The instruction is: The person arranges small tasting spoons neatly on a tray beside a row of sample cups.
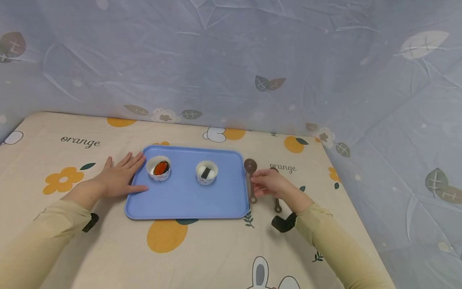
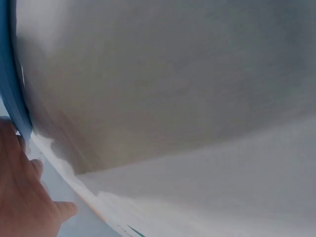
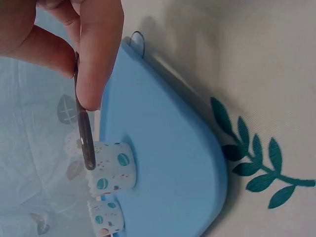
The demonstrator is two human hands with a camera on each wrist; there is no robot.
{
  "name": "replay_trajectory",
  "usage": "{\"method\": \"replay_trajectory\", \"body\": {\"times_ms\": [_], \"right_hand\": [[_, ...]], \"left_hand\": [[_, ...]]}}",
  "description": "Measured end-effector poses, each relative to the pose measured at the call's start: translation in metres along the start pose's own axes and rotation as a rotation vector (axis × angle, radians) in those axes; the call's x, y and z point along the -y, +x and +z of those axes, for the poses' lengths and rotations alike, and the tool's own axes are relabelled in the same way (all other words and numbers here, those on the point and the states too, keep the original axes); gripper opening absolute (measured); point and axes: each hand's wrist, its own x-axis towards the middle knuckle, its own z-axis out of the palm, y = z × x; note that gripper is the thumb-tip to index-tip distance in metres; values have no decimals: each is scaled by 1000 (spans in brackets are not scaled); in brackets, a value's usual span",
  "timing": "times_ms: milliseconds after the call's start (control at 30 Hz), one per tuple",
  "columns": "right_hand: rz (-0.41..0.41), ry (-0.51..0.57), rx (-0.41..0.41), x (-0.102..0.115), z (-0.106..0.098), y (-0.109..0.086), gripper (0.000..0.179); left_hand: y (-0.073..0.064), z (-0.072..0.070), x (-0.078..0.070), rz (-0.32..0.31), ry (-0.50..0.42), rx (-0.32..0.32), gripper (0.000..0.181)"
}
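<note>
My left hand (image 1: 119, 178) lies with straight, spread fingers at the left edge of a blue tray (image 1: 184, 204). Thumb and fingertips overlap its rim there. Just off the tray's right edge, my right hand (image 1: 270, 184) pinches the handle of a brown spoon (image 1: 250, 165) between thumb and fingers; the bowl points away from me. In the right wrist view the handle (image 3: 86, 138) juts out below the fingertips. A second brown spoon (image 1: 278, 206) lies under and beside the right hand, which hides its middle.
Two patterned paper cups stand on the tray. The left cup (image 1: 158, 178) holds a black-wrapped piece topped with red; the right cup (image 1: 205, 182) holds a white piece with a black strip. A patterned cloth (image 1: 216, 253) covers the table. Grey-blue fabric (image 1: 202, 80) hangs behind.
</note>
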Motion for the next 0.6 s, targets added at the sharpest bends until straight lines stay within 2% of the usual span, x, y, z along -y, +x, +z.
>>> {"method": "replay_trajectory", "body": {"times_ms": [300,600], "right_hand": [[-38,15,67,14,1,-4,33],[-46,25,73,31,9,-11,37]], "left_hand": [[1,0,0,-1,-4,8,104],[1,1,3,7,-7,8,104]]}}
